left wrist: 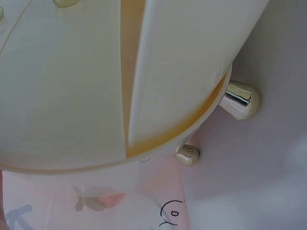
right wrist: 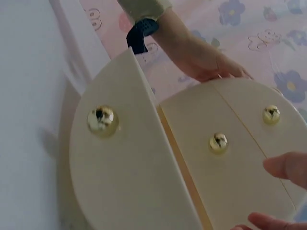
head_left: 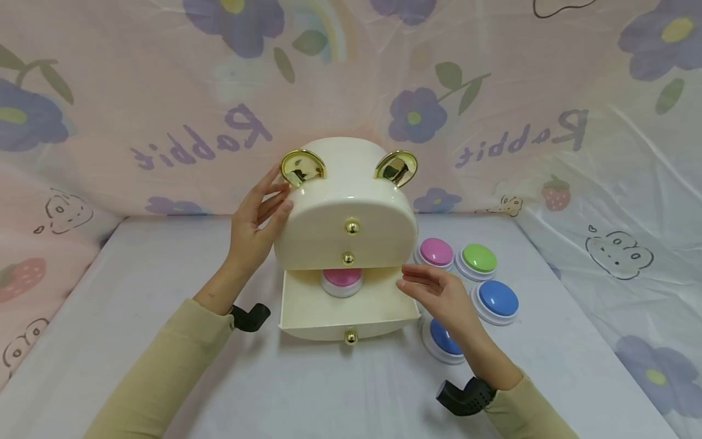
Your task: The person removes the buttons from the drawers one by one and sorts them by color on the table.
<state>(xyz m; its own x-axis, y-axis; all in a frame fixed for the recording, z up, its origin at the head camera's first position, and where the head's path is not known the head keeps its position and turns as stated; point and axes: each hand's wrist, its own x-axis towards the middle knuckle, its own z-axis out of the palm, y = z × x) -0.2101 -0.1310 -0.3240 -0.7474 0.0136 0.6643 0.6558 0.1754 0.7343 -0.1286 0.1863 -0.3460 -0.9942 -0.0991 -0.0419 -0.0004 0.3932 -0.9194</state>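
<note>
A cream drawer box (head_left: 345,171) with gold ears and round gold knobs stands on the table. Its bottom drawer (head_left: 307,311) is pulled out, and a pink push button (head_left: 342,279) with a white base sits inside, partly under the box front. My left hand (head_left: 260,210) rests against the box's left side below the ear, fingers extended. Beside the drawer's right edge is my right hand (head_left: 439,292), its fingers fairly straight and nothing held. In the right wrist view, the drawer front (right wrist: 129,158) and parts of the right hand's fingers (right wrist: 290,167) show.
Right of the box lie a second pink button (head_left: 436,252), a green button (head_left: 479,258) and a blue button (head_left: 498,299). Another blue button (head_left: 441,341) is partly hidden by the right hand. A patterned cloth (head_left: 340,79) hangs behind the white table (head_left: 351,396).
</note>
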